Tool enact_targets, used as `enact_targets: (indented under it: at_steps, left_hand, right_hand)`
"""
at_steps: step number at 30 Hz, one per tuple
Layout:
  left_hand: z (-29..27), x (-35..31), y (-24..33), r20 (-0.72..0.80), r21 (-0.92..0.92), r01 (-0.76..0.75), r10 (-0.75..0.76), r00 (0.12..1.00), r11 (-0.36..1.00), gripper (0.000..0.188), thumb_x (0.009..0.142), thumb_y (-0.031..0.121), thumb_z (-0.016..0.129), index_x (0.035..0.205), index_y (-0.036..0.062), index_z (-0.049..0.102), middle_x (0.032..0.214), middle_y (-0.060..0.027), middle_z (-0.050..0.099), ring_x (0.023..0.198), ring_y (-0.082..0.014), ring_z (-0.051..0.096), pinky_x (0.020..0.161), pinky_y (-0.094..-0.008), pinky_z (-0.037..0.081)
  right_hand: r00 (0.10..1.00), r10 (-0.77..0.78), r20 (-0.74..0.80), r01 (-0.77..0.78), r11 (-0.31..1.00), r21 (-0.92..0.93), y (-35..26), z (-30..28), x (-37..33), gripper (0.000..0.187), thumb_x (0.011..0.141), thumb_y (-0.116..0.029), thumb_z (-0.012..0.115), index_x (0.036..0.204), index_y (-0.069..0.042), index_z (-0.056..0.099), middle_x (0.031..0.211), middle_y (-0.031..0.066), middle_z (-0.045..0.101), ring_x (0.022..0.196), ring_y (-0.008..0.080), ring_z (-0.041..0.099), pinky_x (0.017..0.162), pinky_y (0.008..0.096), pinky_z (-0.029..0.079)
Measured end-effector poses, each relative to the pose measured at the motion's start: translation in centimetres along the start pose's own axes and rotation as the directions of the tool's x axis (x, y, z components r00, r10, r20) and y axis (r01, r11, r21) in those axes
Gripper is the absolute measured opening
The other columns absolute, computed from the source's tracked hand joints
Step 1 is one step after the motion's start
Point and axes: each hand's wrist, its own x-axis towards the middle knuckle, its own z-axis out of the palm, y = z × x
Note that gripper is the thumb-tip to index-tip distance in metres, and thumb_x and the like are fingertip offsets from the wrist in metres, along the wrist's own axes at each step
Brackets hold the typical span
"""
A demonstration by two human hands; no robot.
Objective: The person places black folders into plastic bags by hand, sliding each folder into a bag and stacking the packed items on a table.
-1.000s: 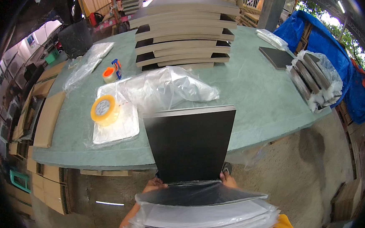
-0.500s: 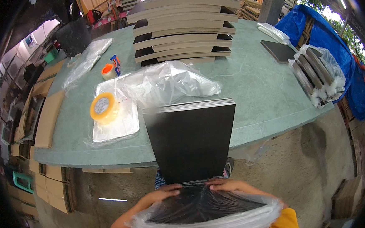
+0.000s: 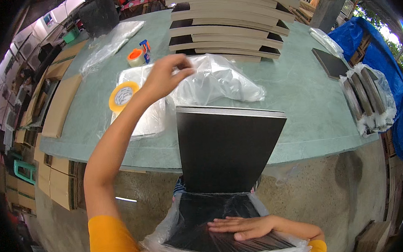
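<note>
A stack of black boards with pale edges (image 3: 230, 147) leans upright at the table's near edge. In front of me lies a black board inside a clear plastic bag (image 3: 189, 235). My right hand (image 3: 242, 226) rests flat on that plastic, fingers stretched out. Raised over the table, my left hand (image 3: 167, 75) has loosely bent fingers with a gap to the thumb, and no object shows in it. Behind it are a crumpled clear plastic bag (image 3: 219, 81) and flat white plastic packs (image 3: 148, 122). Beside these sits a roll of yellow tape (image 3: 123, 96).
A tall pile of grey-edged boards (image 3: 228, 29) stands at the back of the green table (image 3: 303, 124). A tape dispenser with an orange core (image 3: 137, 56) is at the left. Plastic-wrapped bundles (image 3: 368, 95) sit at the right edge; cardboard (image 3: 62, 107) lines the left.
My left hand has left the bag's edge and risen over the table. My right hand has moved from the edge onto the plastic-covered board. The view has shifted.
</note>
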Motion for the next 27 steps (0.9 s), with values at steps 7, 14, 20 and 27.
enact_targets:
  at_steps: [7,14,20,27]
  left_hand:
    - [8.4,4.2,-3.3,0.221,0.514,-0.503,0.459,0.861,0.695,0.026,0.071,0.026,0.063,0.088,0.0077,0.057,0.076,-0.0075,0.055,0.086,-0.0219,0.051,0.072,-0.0353,0.038]
    - [7.1,9.6,-5.6,-0.155,0.158,0.029,-0.005,0.988,0.987,0.022,0.071,0.014,0.054,0.093,0.0073,0.058,0.083,-0.0165,0.059,0.078,-0.03,0.058,0.07,-0.0371,0.044]
    - [4.8,9.3,-6.0,0.159,-0.175,0.304,-0.278,0.947,0.936,0.013,0.076,0.014,0.051,0.085,0.0055,0.056,0.075,-0.0086,0.056,0.067,-0.0237,0.056,0.066,-0.0335,0.046]
    - [1.3,-5.2,5.7,-0.33,0.077,-0.124,0.143,0.933,0.989,0.011,0.076,0.013,0.054,0.084,0.0056,0.055,0.076,-0.0103,0.053,0.069,-0.0227,0.053,0.058,-0.0376,0.042]
  right_hand:
    - [0.916,0.382,-0.121,-0.388,0.921,-0.031,10.9,-1.6,-1.0,0.065,0.085,-0.057,0.021,0.136,-0.018,0.013,0.142,0.0099,0.005,0.13,0.0273,-0.001,0.102,0.0467,0.0]
    - [0.9,0.404,-0.162,-0.408,0.913,0.011,11.8,-1.9,-0.7,0.064,0.085,-0.057,0.019,0.135,-0.018,0.015,0.141,0.0109,0.007,0.13,0.0281,0.001,0.102,0.0479,0.0]
    - [0.906,0.4,-0.135,-0.409,0.912,-0.041,11.5,-2.5,-0.5,0.064,0.085,-0.057,0.019,0.135,-0.017,0.015,0.141,0.0103,0.007,0.13,0.0293,0.001,0.103,0.0452,0.001]
    - [0.838,0.351,-0.418,-0.371,0.928,0.034,11.4,-2.9,-0.8,0.044,0.086,-0.041,0.04,0.118,-0.011,0.046,0.122,0.0153,0.042,0.114,0.0251,0.039,0.093,0.0384,0.03]
